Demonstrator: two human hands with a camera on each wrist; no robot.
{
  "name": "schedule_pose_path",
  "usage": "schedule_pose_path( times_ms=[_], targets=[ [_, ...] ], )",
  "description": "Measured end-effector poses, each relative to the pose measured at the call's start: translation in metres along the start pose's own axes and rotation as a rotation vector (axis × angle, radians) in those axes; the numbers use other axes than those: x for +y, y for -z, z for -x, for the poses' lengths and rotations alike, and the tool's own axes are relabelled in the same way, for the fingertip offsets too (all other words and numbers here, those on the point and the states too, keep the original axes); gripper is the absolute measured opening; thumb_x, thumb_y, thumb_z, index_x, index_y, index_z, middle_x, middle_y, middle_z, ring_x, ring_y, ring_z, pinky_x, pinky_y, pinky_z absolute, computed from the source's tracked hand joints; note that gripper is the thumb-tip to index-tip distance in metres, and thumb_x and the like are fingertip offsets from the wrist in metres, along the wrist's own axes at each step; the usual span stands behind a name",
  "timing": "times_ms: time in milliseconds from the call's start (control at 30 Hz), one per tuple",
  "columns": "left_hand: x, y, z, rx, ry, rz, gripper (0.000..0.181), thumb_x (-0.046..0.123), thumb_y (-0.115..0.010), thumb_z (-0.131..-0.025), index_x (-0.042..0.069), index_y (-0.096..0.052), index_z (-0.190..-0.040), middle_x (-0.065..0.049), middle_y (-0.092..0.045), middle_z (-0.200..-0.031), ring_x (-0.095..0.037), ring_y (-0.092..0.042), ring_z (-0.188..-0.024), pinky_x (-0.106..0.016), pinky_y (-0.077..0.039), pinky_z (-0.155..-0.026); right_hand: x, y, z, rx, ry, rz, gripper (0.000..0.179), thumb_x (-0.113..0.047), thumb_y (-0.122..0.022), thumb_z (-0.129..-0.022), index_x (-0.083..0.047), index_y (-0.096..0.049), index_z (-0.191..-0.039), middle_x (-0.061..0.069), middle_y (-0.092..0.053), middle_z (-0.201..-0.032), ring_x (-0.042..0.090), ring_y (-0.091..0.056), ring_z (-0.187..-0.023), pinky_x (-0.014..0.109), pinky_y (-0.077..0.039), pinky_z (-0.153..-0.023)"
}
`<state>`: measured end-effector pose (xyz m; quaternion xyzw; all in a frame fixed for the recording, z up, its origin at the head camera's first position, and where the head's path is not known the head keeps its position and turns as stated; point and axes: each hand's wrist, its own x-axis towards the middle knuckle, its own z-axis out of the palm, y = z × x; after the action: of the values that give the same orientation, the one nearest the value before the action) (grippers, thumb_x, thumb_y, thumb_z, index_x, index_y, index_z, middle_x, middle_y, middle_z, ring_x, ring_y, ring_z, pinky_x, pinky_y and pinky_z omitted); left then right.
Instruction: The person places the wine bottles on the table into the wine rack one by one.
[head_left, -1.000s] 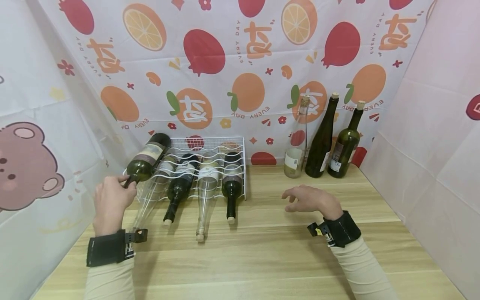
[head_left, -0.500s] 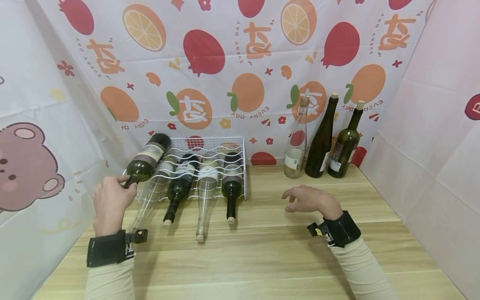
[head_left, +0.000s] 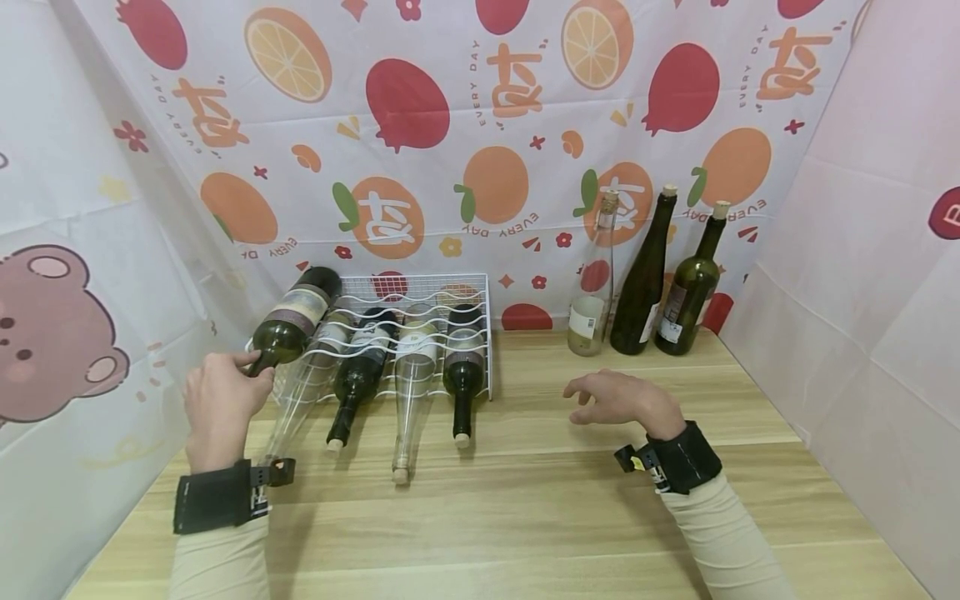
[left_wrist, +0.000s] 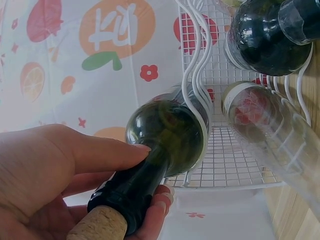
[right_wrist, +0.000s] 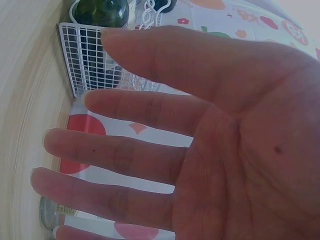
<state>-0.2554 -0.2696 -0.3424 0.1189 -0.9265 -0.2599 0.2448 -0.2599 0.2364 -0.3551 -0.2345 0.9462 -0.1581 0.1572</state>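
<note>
My left hand (head_left: 221, 408) grips the neck of a green wine bottle (head_left: 288, 321) that lies slanted on the left end of the white wire rack (head_left: 489, 358). In the left wrist view, thumb and fingers wrap that neck just above its cork (left_wrist: 100, 225). Beside it in the rack lie a clear bottle (head_left: 296, 408), a dark bottle (head_left: 358, 383), another clear bottle (head_left: 411, 392) and a green bottle (head_left: 463, 375), necks toward me. My right hand (head_left: 615, 398) hovers over the table with fingers spread, holding nothing; its palm (right_wrist: 250, 150) fills the right wrist view.
At the back right stand a clear bottle (head_left: 587, 325), a tall dark bottle (head_left: 645, 283) and a green bottle (head_left: 688, 292), all upright and corked. A fruit-print cloth (head_left: 465, 242) hangs behind the wooden table (head_left: 510, 508). White cloth walls flank both sides.
</note>
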Motion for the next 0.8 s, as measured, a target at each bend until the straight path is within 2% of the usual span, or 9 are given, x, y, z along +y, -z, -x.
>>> schedule_pose_path(
  times_ms=[467, 800],
  targets=[
    [-0.0001, -0.0003, -0.0005, 0.005, 0.023, -0.007, 0.040, 0.019, -0.069, -0.083, 0.005, -0.070, -0.120, -0.030, -0.063, -0.118, -0.055, -0.055, -0.099, -0.050, -0.038, -0.066, 0.0001, 0.0001, 0.0002, 0.002, -0.001, -0.010, 0.039, -0.028, -0.068, -0.093, -0.012, -0.063, -0.128, 0.010, -0.067, -0.118, 0.029, -0.062, -0.110, 0.043, -0.051, -0.087],
    [-0.0014, 0.0000, 0.0000, 0.010, 0.034, -0.006, 0.040, 0.020, -0.070, -0.082, 0.007, -0.070, -0.120, -0.030, -0.064, -0.117, -0.054, -0.056, -0.098, -0.048, -0.037, -0.060, -0.0007, 0.0009, 0.0004, -0.005, 0.006, -0.001, 0.039, -0.026, -0.067, -0.093, -0.012, -0.063, -0.129, 0.011, -0.067, -0.119, 0.026, -0.063, -0.107, 0.043, -0.051, -0.087]
  ],
)
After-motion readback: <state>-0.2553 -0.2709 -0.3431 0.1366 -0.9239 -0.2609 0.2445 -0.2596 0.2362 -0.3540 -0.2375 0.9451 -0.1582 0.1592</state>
